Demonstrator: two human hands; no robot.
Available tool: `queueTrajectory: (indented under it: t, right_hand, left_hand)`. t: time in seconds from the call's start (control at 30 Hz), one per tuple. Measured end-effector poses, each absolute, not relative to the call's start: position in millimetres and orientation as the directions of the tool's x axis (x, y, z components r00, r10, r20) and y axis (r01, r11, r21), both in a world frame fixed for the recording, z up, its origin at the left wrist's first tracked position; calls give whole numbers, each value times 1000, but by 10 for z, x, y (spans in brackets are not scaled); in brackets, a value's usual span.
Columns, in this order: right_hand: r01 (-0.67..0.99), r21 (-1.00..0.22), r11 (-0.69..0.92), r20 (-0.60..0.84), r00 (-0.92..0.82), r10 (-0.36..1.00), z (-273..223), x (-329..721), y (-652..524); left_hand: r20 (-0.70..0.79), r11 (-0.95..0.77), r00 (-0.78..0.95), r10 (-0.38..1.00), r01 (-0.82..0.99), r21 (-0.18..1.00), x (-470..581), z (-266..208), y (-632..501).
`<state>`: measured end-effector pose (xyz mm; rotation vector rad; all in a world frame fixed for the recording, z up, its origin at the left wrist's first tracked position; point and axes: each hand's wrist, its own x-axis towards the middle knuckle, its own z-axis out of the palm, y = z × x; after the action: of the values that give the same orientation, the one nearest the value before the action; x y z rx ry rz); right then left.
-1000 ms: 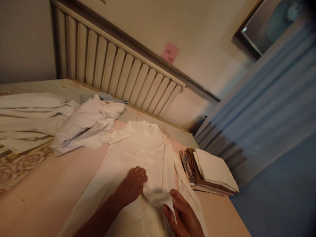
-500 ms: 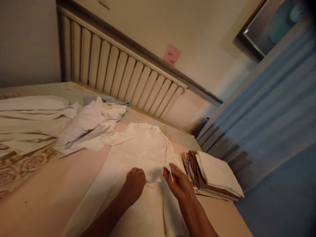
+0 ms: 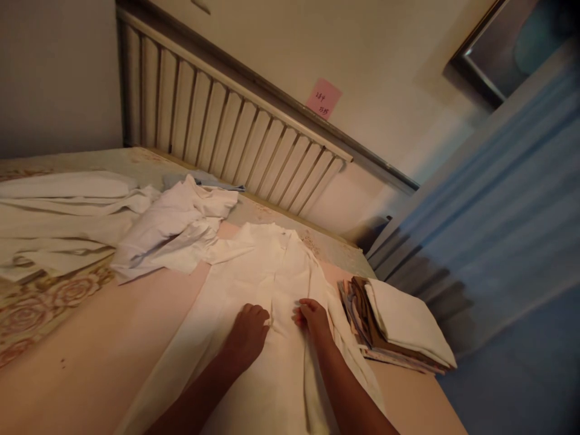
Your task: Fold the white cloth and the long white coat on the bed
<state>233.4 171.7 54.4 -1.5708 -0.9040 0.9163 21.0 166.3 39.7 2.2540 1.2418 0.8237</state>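
A long white garment (image 3: 267,272), like a button-up shirt or coat, lies flat in front of me with its collar at the far end. My left hand (image 3: 247,335) rests over its middle, fingers curled in and closed on the fabric beside a small crease at the front. To the right, my right hand (image 3: 315,317) hovers at or just above the same garment. Its fingers are bent and slightly apart, and nothing shows between them. The palm side of the left hand is hidden.
Folded clothes (image 3: 408,320), white on top with brown beneath, are stacked at right. A crumpled pale shirt (image 3: 172,226) and several white garments (image 3: 63,211) lie at left on the pink-topped table (image 3: 113,356). Behind are a radiator (image 3: 226,121) and blue curtain (image 3: 498,229).
My right hand has turned over and moved slightly left and down towards the cloth. The lifted fold between my hands now lies flatter. My left hand has barely moved; the view has shifted slightly.
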Motion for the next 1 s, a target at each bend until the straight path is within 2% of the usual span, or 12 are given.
queueTrajectory:
  t: [0.17,0.27,0.4,0.47,0.57,0.67,0.87,1.0]
  right_hand:
    - [351,-932,-86,52,366,929,652,2259,1814]
    - [536,-843,32,181,227,957,636,2128,1738]
    - [799,-504,328,298,-195,934,484,1909,1550]
    - [827,-362,430,295,-336,895,401,1839,1485]
    - [835,-221,504,297,-435,850,331,1813,1458]
    - [835,-188,517,291,-455,842,341,1842,1480]
    - [860,-231,454,257,-396,881,408,1803,1413]
    - [855,-182,486,287,-427,858,332,1699,1309]
  left_hand:
    - [289,-529,453,843,607,593,194,581,1615]
    - [290,-479,384,877,637,604,166,572,1656]
    - [273,-360,239,932,698,619,104,488,1731]
    - [245,-335,232,941,724,603,82,478,1741]
    - [194,-342,282,940,757,557,78,493,1727]
    - [164,-354,317,934,776,522,90,495,1713]
    - [161,-352,316,935,778,521,79,523,1708]
    - [135,-333,310,941,783,526,73,586,1706]
